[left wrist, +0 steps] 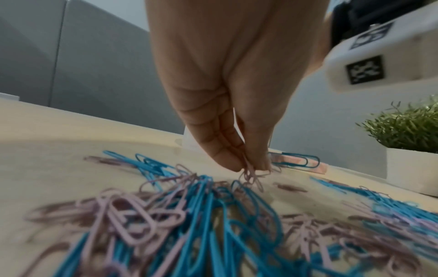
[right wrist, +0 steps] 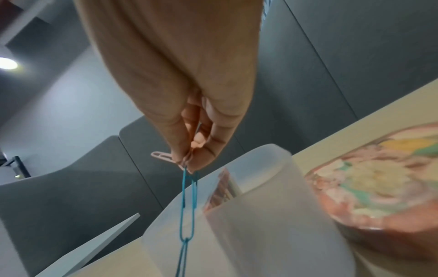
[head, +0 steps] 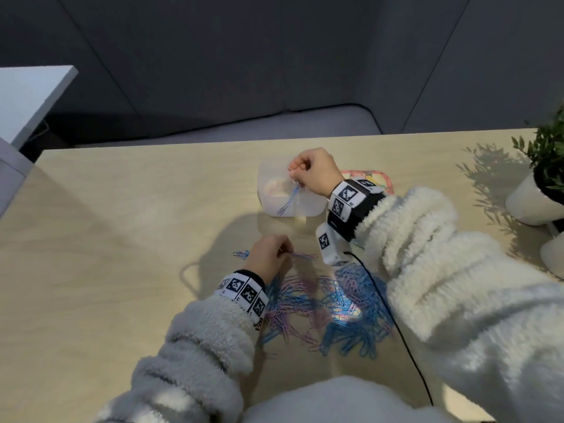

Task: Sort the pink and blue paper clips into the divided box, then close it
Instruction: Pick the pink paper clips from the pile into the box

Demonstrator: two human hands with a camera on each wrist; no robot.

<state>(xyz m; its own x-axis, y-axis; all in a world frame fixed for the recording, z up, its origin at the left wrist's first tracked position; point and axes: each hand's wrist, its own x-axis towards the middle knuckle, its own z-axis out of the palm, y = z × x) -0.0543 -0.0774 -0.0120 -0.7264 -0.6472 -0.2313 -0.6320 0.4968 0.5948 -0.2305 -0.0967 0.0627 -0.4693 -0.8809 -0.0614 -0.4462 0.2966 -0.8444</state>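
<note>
pinched between thumb and fingertips, a small bunch of pink clips (left wrist: 251,178) hangs from the left hand (head: 268,251) just above the far edge of the mixed pile (head: 323,303) on the table (head: 122,239); how many are in the bunch i cannot tell, they blur together. a couple of blue clips lie loose on the wood beside that hand.

further right, the right hand (head: 311,172) is over the divided box (head: 274,206), fingers pressed together on a chain of blue clips (right wrist: 188,202) that dangles down toward the near side of the box. at least two linked blue ones show, and one pink clip (right wrist: 162,156) sticks out sideways from the same pinch. the far compartment already shows pinkish contents through the frosted wall.

the risk, as i judge it: if this hand lets go all at once, the pink stray drops in with the blue and spoils the sort. the hooked chain could also snag on the divider or drape over the rim and spill outside.

right of the box lies its lid (head: 378,178), patterned, flat on the table, so closing is not yet due.

counts: one box, one lid, two hands, one pile with far too many clips to count, two white pots at the right edge, one holding a green plant (head: 546,151).
</note>
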